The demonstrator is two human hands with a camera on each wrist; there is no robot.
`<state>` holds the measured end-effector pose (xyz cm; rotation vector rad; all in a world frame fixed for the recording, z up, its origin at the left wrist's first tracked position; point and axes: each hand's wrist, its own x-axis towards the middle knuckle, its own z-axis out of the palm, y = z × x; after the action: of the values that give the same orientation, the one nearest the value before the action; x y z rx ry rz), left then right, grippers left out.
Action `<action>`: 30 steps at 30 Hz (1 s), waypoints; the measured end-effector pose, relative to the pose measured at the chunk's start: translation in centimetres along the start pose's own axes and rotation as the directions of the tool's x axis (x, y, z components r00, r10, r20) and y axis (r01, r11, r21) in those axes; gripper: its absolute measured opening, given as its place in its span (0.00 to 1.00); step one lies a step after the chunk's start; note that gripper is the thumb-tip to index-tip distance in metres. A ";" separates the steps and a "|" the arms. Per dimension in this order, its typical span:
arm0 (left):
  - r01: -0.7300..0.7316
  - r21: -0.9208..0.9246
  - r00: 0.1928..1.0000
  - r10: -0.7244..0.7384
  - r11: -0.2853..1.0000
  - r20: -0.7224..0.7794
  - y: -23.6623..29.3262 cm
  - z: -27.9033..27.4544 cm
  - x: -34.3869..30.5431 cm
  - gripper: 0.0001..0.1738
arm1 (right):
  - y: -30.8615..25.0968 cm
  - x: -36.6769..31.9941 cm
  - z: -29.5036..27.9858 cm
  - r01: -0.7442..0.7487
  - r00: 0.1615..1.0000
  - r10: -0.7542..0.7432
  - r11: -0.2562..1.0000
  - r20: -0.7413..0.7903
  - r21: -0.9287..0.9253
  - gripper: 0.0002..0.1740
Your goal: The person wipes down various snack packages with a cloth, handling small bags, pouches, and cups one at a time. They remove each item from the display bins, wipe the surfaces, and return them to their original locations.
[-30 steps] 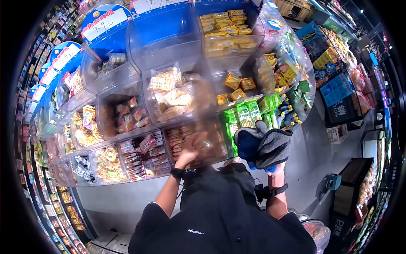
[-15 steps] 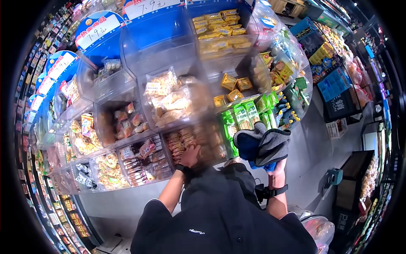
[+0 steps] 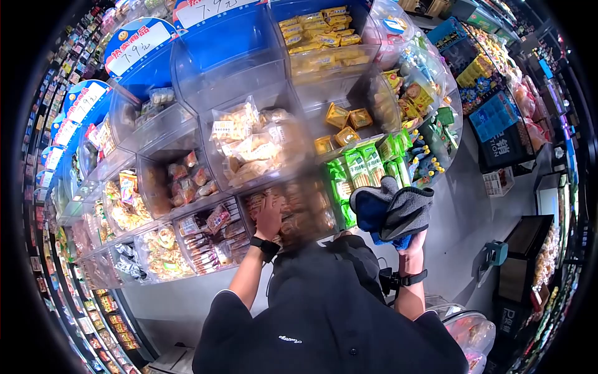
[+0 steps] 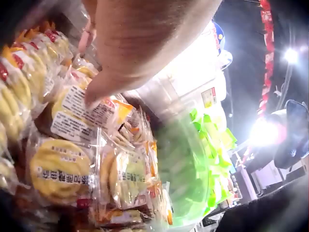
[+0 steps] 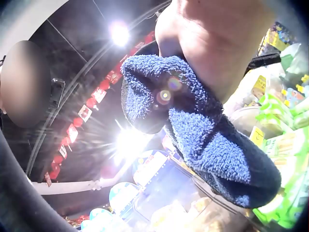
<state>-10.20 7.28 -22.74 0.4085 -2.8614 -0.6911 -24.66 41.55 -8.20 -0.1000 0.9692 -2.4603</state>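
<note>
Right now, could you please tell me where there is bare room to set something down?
One blue-backed bin looks bare, bordered by the yellow packets and the pale bagged snacks. It is crowded around the left hand, with round wrapped snacks, and among green packets.

Person wore a black short-sleeved shirt [image 3: 317,311]: small white script lettering [image 3: 289,340] on it, one dark round button [image 3: 353,351]. Left sleeve [image 3: 233,324] had thin pale hem trim. Black wristband [image 3: 268,247] on the left; black strap [image 3: 413,278] plus dark boxy unit [image 3: 387,281] on the right. Left hand [image 3: 269,219] and right hand [image 3: 415,241] were bare.
</note>
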 end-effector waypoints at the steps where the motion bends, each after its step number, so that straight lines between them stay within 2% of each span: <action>1: 0.011 0.019 1.000 -0.012 1.000 0.020 -0.2 -0.2 0.0 0.22 | 0.1 0.1 -0.2 -0.010 1.000 0.010 1.000 -0.028 0.001 0.35; 3: 0.036 0.033 0.998 -0.037 0.999 0.056 -0.2 -0.1 -0.4 0.22 | 0.3 0.1 -0.5 -0.034 0.996 0.034 0.999 -0.087 0.002 0.35; 9: 0.029 0.050 0.990 -0.035 0.998 0.133 -2.7 2.3 -0.2 0.23 | 0.3 0.8 0.5 -0.020 0.999 0.012 0.987 -0.046 -0.162 0.37; 13: -0.002 0.080 0.994 -0.007 0.997 0.105 -3.1 3.2 -0.4 0.21 | 0.4 1.1 0.9 -0.081 0.993 0.077 0.996 -0.088 -0.040 0.37; 14: -0.016 0.101 0.996 0.007 0.995 0.088 -2.9 3.1 -0.4 0.21 | 0.4 1.1 0.8 -0.074 0.996 0.073 0.997 -0.046 -0.019 0.35; 17: -0.042 0.121 0.991 0.027 0.992 0.129 -2.5 2.3 -0.4 0.14 | 0.3 1.1 0.8 -0.066 0.997 0.064 0.997 0.038 0.033 0.31; 18: -0.034 0.093 0.997 0.028 0.995 0.072 -2.3 1.9 -0.3 0.14 | 0.3 1.2 0.7 -0.067 0.997 0.065 0.997 0.039 0.044 0.31; 19: -0.029 0.064 0.999 0.028 0.998 0.014 -1.9 1.6 -0.1 0.14 | 0.2 1.2 0.7 -0.067 0.997 0.065 0.996 0.040 0.054 0.31; 20: -0.026 0.034 0.999 0.028 0.999 -0.042 -1.4 1.1 0.1 0.14 | 0.0 1.2 0.7 -0.064 0.997 0.064 0.998 0.030 -0.019 0.33; 23: 0.267 -0.176 0.959 -0.244 0.947 0.146 3.9 -5.3 1.2 0.12 | -0.5 1.0 0.9 -0.070 0.997 0.074 0.969 0.007 -0.235 0.35; 25: 0.322 -0.357 0.947 -0.298 0.877 0.123 6.9 -8.4 1.9 0.13 | -0.5 1.0 2.7 -0.124 0.987 0.156 0.909 0.047 -0.399 0.34; 27: 0.162 -0.622 0.980 -0.196 0.766 0.014 8.6 -9.3 1.9 0.13 | -0.2 1.0 5.1 -0.172 0.951 0.281 0.825 0.127 -0.538 0.33; 28: 0.175 -0.702 0.978 -0.207 0.690 0.041 11.4 -12.2 2.4 0.14 | 0.0 1.2 6.2 -0.181 0.926 0.340 0.780 0.163 -0.599 0.33; 29: 0.072 -0.791 0.982 -0.183 0.607 -0.052 12.3 -11.8 2.4 0.15 | 0.3 1.3 7.0 -0.174 0.904 0.383 0.736 0.191 -0.655 0.33; 30: 0.044 -0.819 0.976 -0.200 0.572 -0.087 14.1 -12.2 2.7 0.16 | 0.8 1.5 7.8 -0.143 0.896 0.393 0.699 0.209 -0.701 0.33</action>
<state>-13.17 13.36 -5.18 0.4699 -2.0198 -1.7787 -23.77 35.51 -3.13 -0.5689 1.5341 -1.6307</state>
